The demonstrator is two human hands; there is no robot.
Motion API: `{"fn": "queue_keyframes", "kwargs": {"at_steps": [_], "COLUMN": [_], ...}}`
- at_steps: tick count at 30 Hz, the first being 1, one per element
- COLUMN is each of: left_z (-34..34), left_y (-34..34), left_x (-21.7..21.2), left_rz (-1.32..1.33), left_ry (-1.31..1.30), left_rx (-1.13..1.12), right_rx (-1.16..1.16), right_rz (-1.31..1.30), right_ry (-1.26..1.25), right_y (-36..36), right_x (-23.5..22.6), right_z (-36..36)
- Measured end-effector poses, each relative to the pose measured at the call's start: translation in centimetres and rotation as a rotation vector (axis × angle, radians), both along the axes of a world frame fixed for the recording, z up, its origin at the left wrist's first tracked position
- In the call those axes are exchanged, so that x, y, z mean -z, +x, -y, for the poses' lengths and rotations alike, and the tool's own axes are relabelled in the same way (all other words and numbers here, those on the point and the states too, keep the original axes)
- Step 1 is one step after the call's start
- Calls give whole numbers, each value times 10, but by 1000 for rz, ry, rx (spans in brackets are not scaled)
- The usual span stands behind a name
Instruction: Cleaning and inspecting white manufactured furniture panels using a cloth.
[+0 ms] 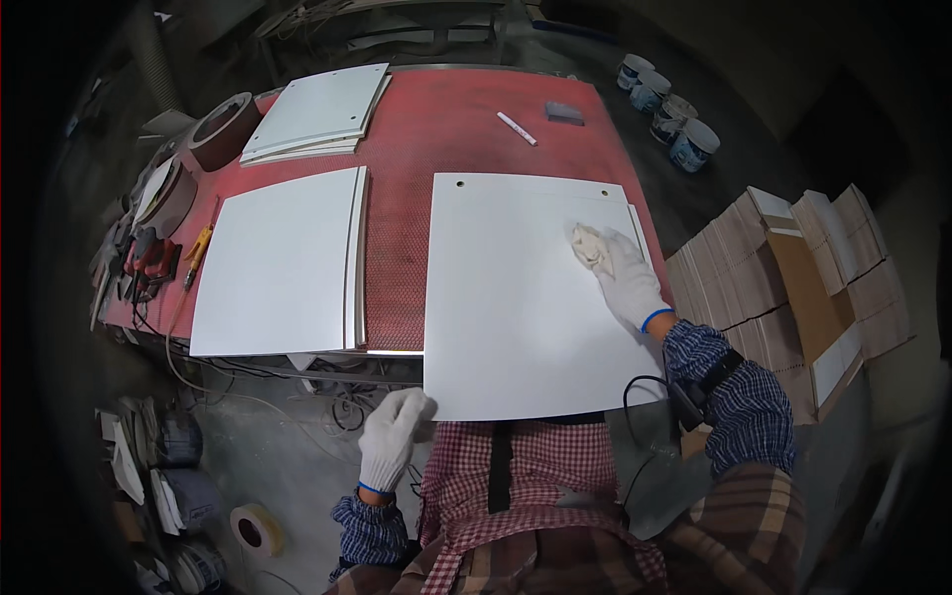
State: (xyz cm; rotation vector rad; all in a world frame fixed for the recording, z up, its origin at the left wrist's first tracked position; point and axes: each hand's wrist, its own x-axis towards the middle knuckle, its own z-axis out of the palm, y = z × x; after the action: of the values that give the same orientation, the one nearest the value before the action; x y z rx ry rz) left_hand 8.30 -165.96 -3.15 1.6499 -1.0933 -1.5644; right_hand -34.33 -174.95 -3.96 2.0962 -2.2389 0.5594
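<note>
A large white panel [521,307] with two small holes near its far edge lies in front of me, its near edge reaching past the table. My right hand [632,283], in a white knit glove, presses a crumpled cream cloth [590,248] onto the panel's upper right part. At the near left corner, my gloved left hand [390,436] has its fingers closed on the panel's edge; the thumb side is partly hidden. Another white panel edge shows beneath on the right.
On the red mesh-covered table [436,109] lie a panel stack [278,263], a farther stack [322,104], a white marker [517,128], a grey block [564,113] and a red sander [152,256]. Cardboard-like stacks [734,263] stand right; several buckets [693,146] stand beyond. Tape [257,531] lies lower left.
</note>
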Motion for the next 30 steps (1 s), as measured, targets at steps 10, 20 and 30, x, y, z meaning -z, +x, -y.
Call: {"fn": "queue_keyframes", "kwargs": {"at_steps": [10,20,30], "left_z": [-2,5,-6], "left_y": [-13,-11,-5], "left_x": [10,43,50], "left_rz": [-751,-1145,-1122], "left_ry": [238,241,185], "left_rx": [61,26,-131], "right_rx": [-254,-836,-699], "right_rz": [-22,65,165], "right_ry": [-159,-96,-204], "right_y": [105,238,207], "right_x": [17,-9,-7], "right_z": [169,56,-104]}}
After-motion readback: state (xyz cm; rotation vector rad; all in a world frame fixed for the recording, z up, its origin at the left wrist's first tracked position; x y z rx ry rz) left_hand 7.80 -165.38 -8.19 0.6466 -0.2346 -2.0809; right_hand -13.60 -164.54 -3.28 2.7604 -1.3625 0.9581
